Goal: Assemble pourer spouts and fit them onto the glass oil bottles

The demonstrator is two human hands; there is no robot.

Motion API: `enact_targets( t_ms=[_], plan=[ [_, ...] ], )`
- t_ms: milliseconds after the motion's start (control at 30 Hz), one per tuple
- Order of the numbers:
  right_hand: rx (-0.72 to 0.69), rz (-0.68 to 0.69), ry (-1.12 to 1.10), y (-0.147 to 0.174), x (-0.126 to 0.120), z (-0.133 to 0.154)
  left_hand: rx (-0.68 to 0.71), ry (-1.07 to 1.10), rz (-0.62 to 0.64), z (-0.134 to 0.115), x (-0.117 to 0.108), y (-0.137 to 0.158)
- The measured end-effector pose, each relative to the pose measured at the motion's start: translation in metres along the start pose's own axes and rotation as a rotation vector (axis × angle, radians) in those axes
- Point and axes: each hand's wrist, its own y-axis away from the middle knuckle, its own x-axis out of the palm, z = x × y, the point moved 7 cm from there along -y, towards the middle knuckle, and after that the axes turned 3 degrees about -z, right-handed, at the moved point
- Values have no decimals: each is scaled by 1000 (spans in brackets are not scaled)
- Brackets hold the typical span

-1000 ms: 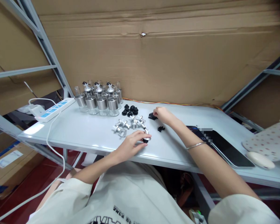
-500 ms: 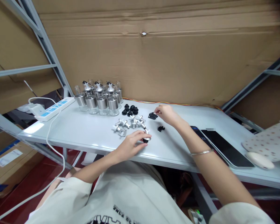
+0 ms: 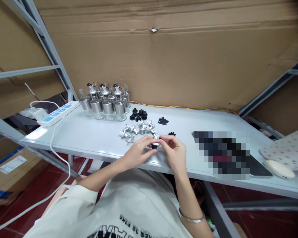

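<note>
My left hand (image 3: 138,152) is closed around a bottle pourer (image 3: 155,144) with a silver-white body and a black stopper, near the table's front edge. Its spout points up and away from me. Against that pourer my right hand (image 3: 174,150) is pinched, with a small dark piece partly showing at the fingertips; most of it is hidden. Just beyond lie loose silver-white pourer tops (image 3: 141,127) and a group of black stoppers (image 3: 138,114). Slim black levers (image 3: 163,120) lie farther back to the right. Tiny black parts (image 3: 172,134) sit behind my right hand, partly covered.
Glass bottles with steel bands (image 3: 108,108) stand at the back left, three topped with pourers. A white power strip (image 3: 58,114) lies at the left end, its cable hanging down. Right: a partly blurred dark device (image 3: 259,170), a white mouse (image 3: 279,169) and a dotted cloth (image 3: 283,148).
My right hand has come back from the slim black levers to the pourer and now meets my left hand. The left hand stays in place, still holding the pourer.
</note>
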Motion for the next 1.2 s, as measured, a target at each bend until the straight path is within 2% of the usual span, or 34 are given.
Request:
enact_targets(
  t_ms=[100, 267, 433, 667, 900, 1100, 1200],
  plan=[
    [62, -3, -58, -2, -1, 0, 2, 0, 6, 1, 0, 1],
    [29, -27, -165, -2, -3, 6, -1, 0, 20, 3, 2, 2],
    [104, 6, -228, -1, 0, -1, 3, 7, 23, 2, 4, 2],
    [51, -165, -118, -1, -17, -1, -259, 175, -23, 24, 6, 6],
    [92, -215, -164, 0, -19, -2, -224, 118, 64, 15, 9, 4],
    [2, -161, -116, 1, -15, 10, -195, 15, 112, 17, 11, 5],
    [31, -136, -112, 2, -12, 10, -189, -3, 124, 18, 12, 5]
  ],
)
